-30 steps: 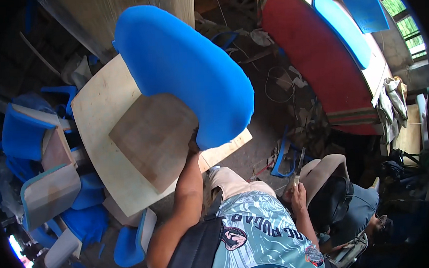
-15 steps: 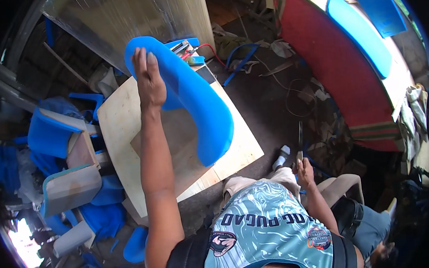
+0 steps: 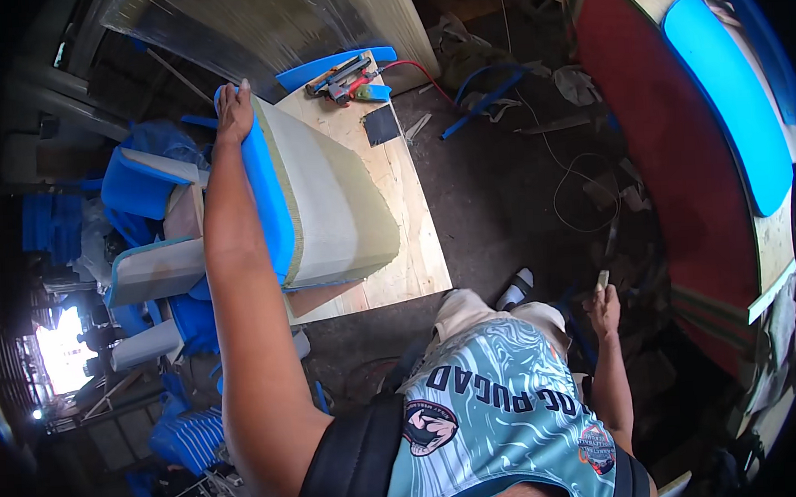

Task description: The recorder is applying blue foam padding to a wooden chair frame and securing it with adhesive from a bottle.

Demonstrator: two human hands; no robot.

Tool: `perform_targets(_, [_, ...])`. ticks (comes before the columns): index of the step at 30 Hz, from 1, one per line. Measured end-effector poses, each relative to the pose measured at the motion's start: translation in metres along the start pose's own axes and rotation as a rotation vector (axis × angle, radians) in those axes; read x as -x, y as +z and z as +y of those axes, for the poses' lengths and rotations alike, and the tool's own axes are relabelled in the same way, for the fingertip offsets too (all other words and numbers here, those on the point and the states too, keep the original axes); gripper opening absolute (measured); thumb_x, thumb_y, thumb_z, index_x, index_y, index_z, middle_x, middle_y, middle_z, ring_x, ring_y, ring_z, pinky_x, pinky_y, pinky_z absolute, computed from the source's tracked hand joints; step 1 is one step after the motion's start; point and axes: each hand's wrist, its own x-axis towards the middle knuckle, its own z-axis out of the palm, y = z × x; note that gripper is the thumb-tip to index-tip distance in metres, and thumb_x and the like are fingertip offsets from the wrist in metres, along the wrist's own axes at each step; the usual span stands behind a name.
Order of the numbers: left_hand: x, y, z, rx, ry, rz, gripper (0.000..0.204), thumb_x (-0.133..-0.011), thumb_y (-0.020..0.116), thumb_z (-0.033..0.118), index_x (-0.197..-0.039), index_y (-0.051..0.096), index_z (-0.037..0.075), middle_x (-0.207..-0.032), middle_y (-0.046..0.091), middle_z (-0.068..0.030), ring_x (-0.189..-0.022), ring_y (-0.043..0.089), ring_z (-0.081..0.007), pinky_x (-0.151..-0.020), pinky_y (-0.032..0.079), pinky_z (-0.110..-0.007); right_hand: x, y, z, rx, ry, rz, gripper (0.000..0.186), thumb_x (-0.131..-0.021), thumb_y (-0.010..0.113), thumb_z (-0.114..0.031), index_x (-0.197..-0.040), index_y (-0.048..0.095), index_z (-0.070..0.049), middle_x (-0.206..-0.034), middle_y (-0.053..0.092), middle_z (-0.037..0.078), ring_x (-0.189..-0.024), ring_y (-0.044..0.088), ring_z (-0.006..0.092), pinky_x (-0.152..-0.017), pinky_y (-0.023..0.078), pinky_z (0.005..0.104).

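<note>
A curved chair backrest, blue on its padded face and pale with a ragged olive border on its back, stands tilted on a wooden worktable. At its far top edge my left hand is closed over the rim, the arm stretched along the blue side. Down by my right leg, my right hand grips a thin-bladed tool by its pale handle. The blade points away from me; its exact kind is unclear.
A staple gun with a red hose lies at the table's far end, near a dark square patch. Blue chair parts are piled on the left. At right, a red-sided bench carries a long blue panel. Scraps litter the floor.
The backrest has been turned over toward the left, so its pale back now shows instead of its blue face. My left hand moved left with it. The right hand still holds the tool.
</note>
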Motion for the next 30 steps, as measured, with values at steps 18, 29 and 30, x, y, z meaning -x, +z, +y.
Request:
perform_targets(18, [0.211, -0.111, 0.188, 0.396, -0.31, -0.264, 0.062, -0.1, 0.043, 0.024, -0.151, 0.018, 0.0, -0.157, 0.019, -0.0184, -0.146, 0.016, -0.0276, -0.119, 0.011, -0.038, -0.142, 0.031, -0.046, 0.338, -0.075, -0.026, 0.038, -0.097, 0.051, -0.041, -0.099, 0.057, -0.003, -0.074, 0.061, 0.007, -0.065, 0.062, 0.017, -0.059, 0.052, 0.0335])
perform_targets(29, [0.073, -0.046, 0.153, 0.585, -0.685, -0.189, 0.085, -0.095, 0.035, 0.065, -0.149, 0.026, 0.0, -0.15, 0.034, -0.0212, -0.135, 0.038, -0.0322, -0.111, 0.028, -0.038, -0.238, 0.021, -0.19, -0.37, 0.013, 0.09, 0.033, -0.102, 0.042, -0.038, -0.086, 0.046, -0.009, -0.063, 0.04, -0.002, -0.047, 0.045, 0.0083, -0.045, 0.051, 0.0282])
perform_targets(30, [0.081, -0.045, 0.152, 0.533, -0.663, -0.146, 0.087, -0.095, 0.035, 0.066, -0.149, 0.024, -0.001, -0.151, 0.032, -0.022, -0.135, 0.037, -0.0328, -0.111, 0.028, -0.039, -0.251, 0.018, -0.197, -0.392, 0.009, 0.115, 0.032, -0.102, 0.042, -0.037, -0.087, 0.047, -0.009, -0.064, 0.041, -0.002, -0.05, 0.045, 0.0077, -0.046, 0.05, 0.0281])
